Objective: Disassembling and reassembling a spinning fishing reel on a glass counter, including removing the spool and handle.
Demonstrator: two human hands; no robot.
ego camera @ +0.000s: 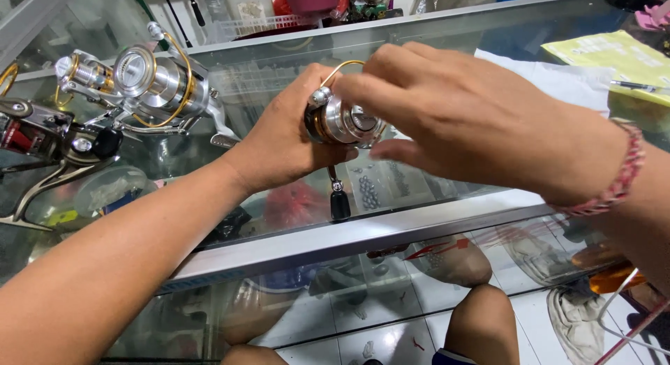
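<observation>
— Hands first. What do they do?

— Left hand (286, 138) is wrapped tight around a small silver reel (340, 121), holding it up just over the glass tabletop (363, 229). Right hand (453, 124) comes over the top. Its fingers (380, 79) are closed on the front of the reel.

— Anything on that arm?

— A pink band (621, 176) sits on the wrist.

— What else is near?

— A big reel (150, 82) lies on the glass, off to the left, well apart. A yellow paper (614, 54) lies far right.
</observation>
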